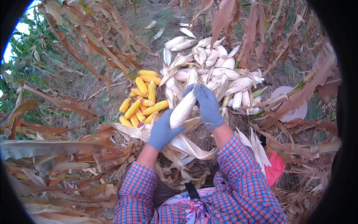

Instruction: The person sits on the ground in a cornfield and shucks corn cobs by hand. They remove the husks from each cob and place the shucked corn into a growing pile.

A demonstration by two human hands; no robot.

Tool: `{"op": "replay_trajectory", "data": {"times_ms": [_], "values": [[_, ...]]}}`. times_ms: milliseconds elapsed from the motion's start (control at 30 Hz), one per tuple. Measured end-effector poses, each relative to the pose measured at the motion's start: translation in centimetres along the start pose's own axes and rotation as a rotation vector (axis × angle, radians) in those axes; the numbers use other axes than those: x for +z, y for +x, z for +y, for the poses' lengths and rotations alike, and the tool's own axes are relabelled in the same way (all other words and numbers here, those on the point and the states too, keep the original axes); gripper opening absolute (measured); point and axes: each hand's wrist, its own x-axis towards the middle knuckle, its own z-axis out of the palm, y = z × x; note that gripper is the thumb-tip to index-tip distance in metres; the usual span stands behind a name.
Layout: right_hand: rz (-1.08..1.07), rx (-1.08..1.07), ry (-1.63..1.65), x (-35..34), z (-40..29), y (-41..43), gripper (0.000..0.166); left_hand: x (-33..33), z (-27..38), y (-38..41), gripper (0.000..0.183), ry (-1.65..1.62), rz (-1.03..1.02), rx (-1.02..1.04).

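An ear of corn in its pale, dry husk (pixel 183 110) is held aslant between both hands. My left hand (pixel 164 131), in a grey-blue glove, grips its lower end with the thumb across the front. At the upper tip, the gloved fingers of my right hand (pixel 207 105) pinch the husk leaves. Just beyond the hands spreads a pile of unhusked corn ears (pixel 212 67). Bare yellow corn cobs (pixel 139 98) lie heaped to the left of them. Loose husk leaves (pixel 193 147) hang and lie beneath my left hand.
Dry corn stalks (pixel 98 44) lean in from the left, with brown leaves (pixel 304 98) at the right. A pale round disc (pixel 299 112) lies partly behind those leaves. Nearer me on the right is a pink-red plastic item (pixel 274 169). Husk litter (pixel 184 176) covers the ground between my legs.
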Motion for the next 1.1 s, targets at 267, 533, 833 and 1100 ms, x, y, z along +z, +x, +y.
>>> {"op": "replay_trajectory", "data": {"times_ms": [267,533,833,1100], "values": [[0.045,-0.022,0.213,-0.8,2.2,-0.1,0.034,2.2,-0.1,0.0,0.070,0.002,0.069,-0.030],[0.006,-0.093,-0.711,-1.4,0.0,-0.6,0.026,-1.4,-1.0,-0.1,0.066,0.065,-0.063,-0.069],[0.200,-0.020,-0.151,-1.0,3.5,0.1,0.022,0.7,-1.9,0.4,0.068,0.408,0.260,0.089],[0.243,0.467,0.938,2.1,6.1,-0.8,0.016,2.5,-5.4,1.0,0.084,-0.585,-0.050,-0.122]]}}
